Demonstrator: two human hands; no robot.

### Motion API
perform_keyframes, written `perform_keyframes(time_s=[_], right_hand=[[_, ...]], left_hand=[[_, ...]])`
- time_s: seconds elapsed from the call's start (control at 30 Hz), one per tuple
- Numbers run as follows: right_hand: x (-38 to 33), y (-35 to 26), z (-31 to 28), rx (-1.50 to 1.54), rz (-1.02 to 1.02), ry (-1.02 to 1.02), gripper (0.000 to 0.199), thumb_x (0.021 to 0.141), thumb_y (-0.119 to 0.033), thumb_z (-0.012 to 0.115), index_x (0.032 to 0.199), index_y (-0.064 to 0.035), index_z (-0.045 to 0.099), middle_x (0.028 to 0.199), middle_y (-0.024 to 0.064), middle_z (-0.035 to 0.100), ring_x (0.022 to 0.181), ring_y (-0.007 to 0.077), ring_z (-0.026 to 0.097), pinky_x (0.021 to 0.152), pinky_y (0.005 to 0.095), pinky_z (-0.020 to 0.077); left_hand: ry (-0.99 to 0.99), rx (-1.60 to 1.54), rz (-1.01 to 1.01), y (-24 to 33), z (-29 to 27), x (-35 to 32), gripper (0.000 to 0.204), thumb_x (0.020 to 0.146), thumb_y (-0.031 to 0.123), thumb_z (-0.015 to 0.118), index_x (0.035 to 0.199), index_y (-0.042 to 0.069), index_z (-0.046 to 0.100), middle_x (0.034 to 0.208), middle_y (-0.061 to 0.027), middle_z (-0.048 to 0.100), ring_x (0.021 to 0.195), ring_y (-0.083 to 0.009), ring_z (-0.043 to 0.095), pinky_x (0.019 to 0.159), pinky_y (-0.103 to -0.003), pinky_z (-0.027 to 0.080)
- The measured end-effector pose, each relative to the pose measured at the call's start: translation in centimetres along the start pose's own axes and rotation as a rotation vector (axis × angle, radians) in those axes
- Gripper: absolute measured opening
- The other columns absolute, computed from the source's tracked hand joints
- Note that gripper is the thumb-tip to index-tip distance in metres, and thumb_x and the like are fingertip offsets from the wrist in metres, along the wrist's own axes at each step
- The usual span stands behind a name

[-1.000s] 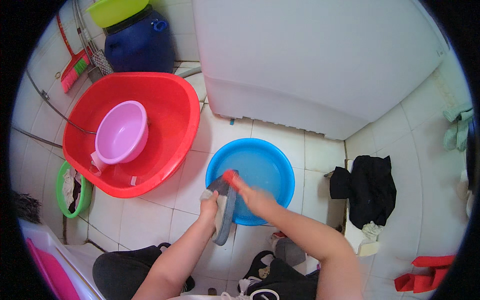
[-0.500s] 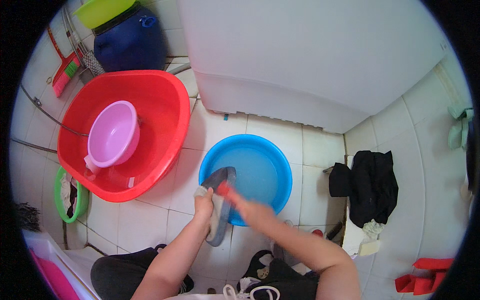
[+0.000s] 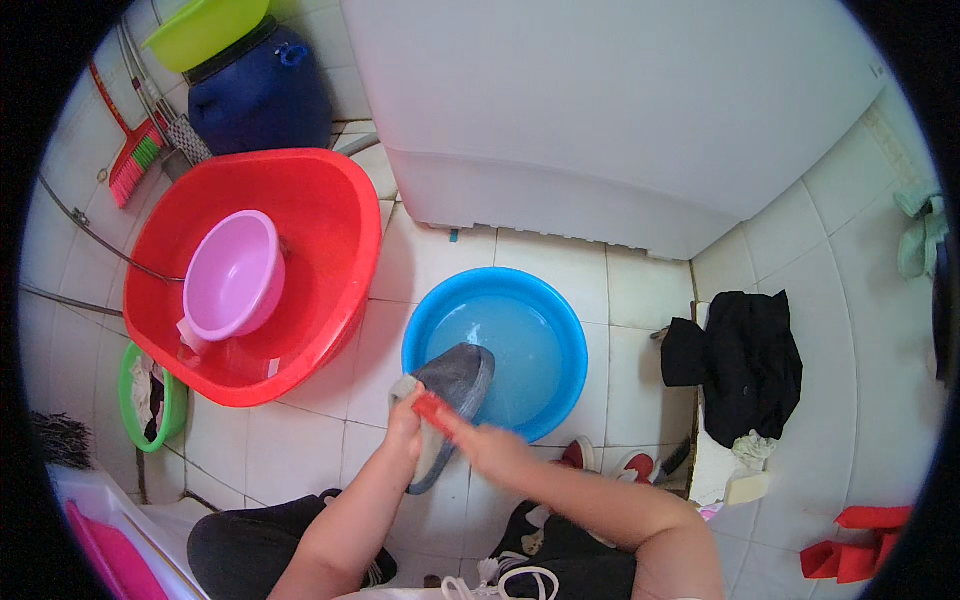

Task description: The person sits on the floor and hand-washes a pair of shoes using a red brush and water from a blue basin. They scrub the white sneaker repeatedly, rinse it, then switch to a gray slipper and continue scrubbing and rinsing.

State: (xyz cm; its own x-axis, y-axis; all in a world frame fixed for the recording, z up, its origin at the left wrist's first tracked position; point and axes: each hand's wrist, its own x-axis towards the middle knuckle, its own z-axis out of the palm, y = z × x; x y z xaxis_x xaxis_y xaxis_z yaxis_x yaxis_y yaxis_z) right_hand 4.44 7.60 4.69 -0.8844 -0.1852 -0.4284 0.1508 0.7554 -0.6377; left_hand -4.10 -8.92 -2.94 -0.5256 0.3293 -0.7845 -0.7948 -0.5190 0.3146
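Over the near left rim of a blue basin [image 3: 577,350] of cloudy water, I hold a grey slipper [image 3: 456,374] tilted, its dark toe end toward the water. My left hand [image 3: 403,428] is closed around the slipper's pale opening. Closed too is my right hand [image 3: 492,456], somewhat blurred, on a red scrub brush [image 3: 434,410] that lies across the slipper beside my left fingers. The brush's bristles are hidden from sight.
To the left, a big red tub [image 3: 340,270] holds a pink basin [image 3: 232,275]; a green basin [image 3: 180,400] with cloth stands nearer. A white appliance [image 3: 600,120] rises beyond. Black clothing [image 3: 745,365] lies at right. Red-and-white shoes [image 3: 634,466] stand on the tiles.
The slipper has turned so more of its dark upper shows, and its toe has shifted right. The brush and my right hand have moved a little left and nearer. Red-and-white shoes show more.
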Motion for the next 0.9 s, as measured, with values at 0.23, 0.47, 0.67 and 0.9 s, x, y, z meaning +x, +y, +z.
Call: perform_keyframes(time_s=[0.23, 0.47, 0.67, 0.9], right_hand=[[0.1, 0.0, 1.1, -0.094, -0.196, 0.082, 0.054, 0.102, -0.034, 0.039, 0.153, -0.0339, 0.022, 0.097, 0.0297, 0.065, 0.091, 0.0443, 0.067, 0.078, 0.0523, 0.0538], [1.1, 1.1, -1.2, -0.057, 0.006, 0.07, 0.054, 0.102, -0.031, 0.042, 0.153, -0.0264, 0.027, 0.093, 0.0255, 0.069, 0.082, 0.0401, 0.07, 0.071, 0.0489, 0.0557], [1.4, 0.8, -1.9, 0.261, 0.293, 0.107, 0.052, 0.102, -0.041, 0.04, 0.151, -0.0252, 0.034, 0.11, 0.0302, 0.064, 0.11, 0.0427, 0.062, 0.096, 0.0469, 0.0469], [2.2, 2.8, 0.4, 0.369, 0.326, 0.079, 0.058, 0.103, -0.051, 0.029, 0.15, -0.0183, 0.034, 0.125, 0.0304, 0.058, 0.12, 0.0406, 0.057, 0.103, 0.0482, 0.0417]], left_hand=[[0.006, 0.058, -0.043, -0.5, -1.0, 0.5, 0.042, 0.102, 0.031, 0.045, 0.135, 0.005, 0.048, 0.131, -0.0157, 0.058, 0.119, -0.0344, 0.057, 0.102, -0.05, 0.044], [-0.205, -0.002, 0.024, -0.1, -1.7, -0.2, 0.042, 0.103, 0.029, 0.046, 0.137, 0.005, 0.047, 0.136, -0.0146, 0.055, 0.125, -0.032, 0.052, 0.106, -0.047, 0.041], [-0.275, -0.036, -0.033, 0.0, -1.5, -0.5, 0.044, 0.104, 0.031, 0.044, 0.139, 0.005, 0.046, 0.135, -0.015, 0.055, 0.126, -0.0325, 0.052, 0.107, -0.048, 0.04], [-0.234, -0.039, -0.015, 0.0, -1.7, -0.2, 0.046, 0.103, 0.034, 0.045, 0.138, 0.004, 0.046, 0.135, -0.0153, 0.055, 0.126, -0.0332, 0.051, 0.107, -0.048, 0.04]])
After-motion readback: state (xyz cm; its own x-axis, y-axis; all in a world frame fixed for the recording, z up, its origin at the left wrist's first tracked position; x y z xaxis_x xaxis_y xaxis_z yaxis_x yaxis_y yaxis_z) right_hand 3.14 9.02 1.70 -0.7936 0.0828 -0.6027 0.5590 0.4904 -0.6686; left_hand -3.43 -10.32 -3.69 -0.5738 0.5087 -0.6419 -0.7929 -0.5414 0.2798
